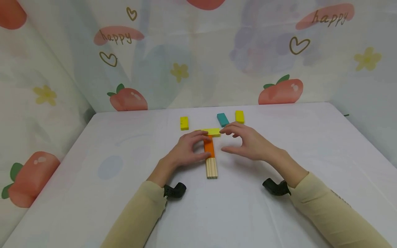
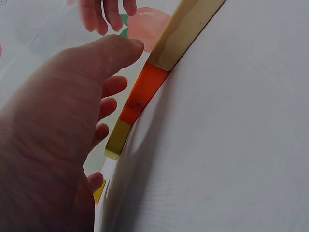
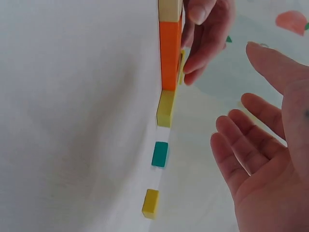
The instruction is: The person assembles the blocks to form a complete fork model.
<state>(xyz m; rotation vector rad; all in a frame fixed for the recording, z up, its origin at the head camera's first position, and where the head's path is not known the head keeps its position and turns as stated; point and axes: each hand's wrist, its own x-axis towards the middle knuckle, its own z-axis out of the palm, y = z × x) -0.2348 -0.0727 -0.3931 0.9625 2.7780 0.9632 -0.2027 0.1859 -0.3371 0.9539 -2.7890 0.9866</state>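
Observation:
On the white table a plain wooden block (image 1: 212,168) and an orange block (image 1: 209,148) lie end to end. A yellow block (image 1: 214,132) lies crosswise at their far end, so the three form a T. My left hand (image 1: 186,148) hovers at the left side of the orange block, thumb and fingers loosely spread, gripping nothing. In the left wrist view its thumb appears apart from the orange block (image 2: 145,93). My right hand (image 1: 251,142) is held right of the T with relaxed fingers and holds nothing. Its fingertips are near the yellow block's right end.
Behind the T lie a single yellow block (image 1: 184,123) on the left, a teal block (image 1: 222,120) and another yellow block (image 1: 240,116) on the right. A patterned cloth backdrop (image 1: 204,75) rises at the table's far edge. Each wrist wears a black camera mount (image 1: 175,190).

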